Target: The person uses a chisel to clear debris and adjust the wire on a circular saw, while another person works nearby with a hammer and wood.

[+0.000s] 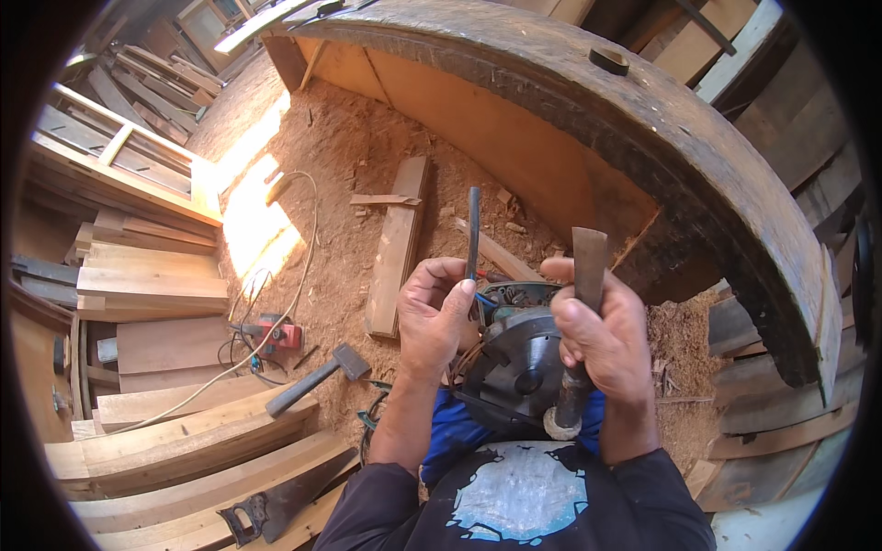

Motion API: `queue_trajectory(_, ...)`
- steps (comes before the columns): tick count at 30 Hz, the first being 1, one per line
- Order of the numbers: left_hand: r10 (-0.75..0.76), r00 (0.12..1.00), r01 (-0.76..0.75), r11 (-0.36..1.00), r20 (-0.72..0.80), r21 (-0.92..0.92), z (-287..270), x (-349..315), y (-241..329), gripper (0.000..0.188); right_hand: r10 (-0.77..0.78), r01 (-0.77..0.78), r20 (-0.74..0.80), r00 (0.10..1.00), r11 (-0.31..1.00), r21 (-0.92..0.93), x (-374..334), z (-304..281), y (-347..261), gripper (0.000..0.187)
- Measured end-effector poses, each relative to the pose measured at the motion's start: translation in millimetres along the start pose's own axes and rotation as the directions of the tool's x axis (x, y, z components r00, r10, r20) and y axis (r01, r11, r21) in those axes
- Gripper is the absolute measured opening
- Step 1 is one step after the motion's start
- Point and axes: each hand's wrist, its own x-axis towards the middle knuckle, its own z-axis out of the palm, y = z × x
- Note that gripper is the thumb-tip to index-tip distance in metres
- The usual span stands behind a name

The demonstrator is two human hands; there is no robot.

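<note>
My left hand (434, 310) pinches a narrow dark metal bar (473, 230), which stands upright above the thumb. A bit of blue shows beside that thumb; the bar's lower end is hidden. In my right hand (602, 335) is a chisel (589, 262), its broad flat blade pointing up and its dark handle reaching down below the palm, the fingers closed around it. Between and below both hands, over my lap, sits a power tool with a large dark round disc (524, 375) and a greenish body partly hidden behind the hands.
A hammer (317, 378) and a handsaw (285, 500) lie on stacked planks (184, 432) at left. Near them are a red power tool (276, 332) and a cord. A plank (398, 248) lies on the sawdust-covered floor. A large curved wooden workbench (698, 138) arches ahead and right.
</note>
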Motion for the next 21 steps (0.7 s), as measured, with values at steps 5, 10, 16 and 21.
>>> queue_trajectory(5, -0.037, 0.997, 0.04, 0.998, 0.065, -0.048, -3.4, 6.2, 6.3, 0.024, -0.021, 0.0, -0.038, 0.999, 0.876, -0.483, 4.5, -9.1, -14.4, 0.05)
queue_trajectory(10, -0.113, 0.984, 0.12, 0.992, 0.137, -0.042, -26.4, 6.2, -1.6, 0.026, -0.508, 0.268, 0.091, 0.856, 0.287, -0.92, -0.7, 0.3, -77.1, 0.051)
queue_trajectory(16, -0.06, 0.976, 0.072, 0.996, 0.207, -0.05, -17.2, 11.1, -2.5, 0.025, -0.638, -0.065, 0.129, 0.759, -0.271, -0.96, 20.2, -13.9, -156.3, 0.046)
queue_trajectory(21, -0.058, 0.975, 0.072, 0.996, 0.214, -0.059, -26.7, 7.2, -1.4, 0.025, -0.572, -0.281, -0.009, 0.82, -0.389, -0.877, 68.8, -63.9, -178.0, 0.04)
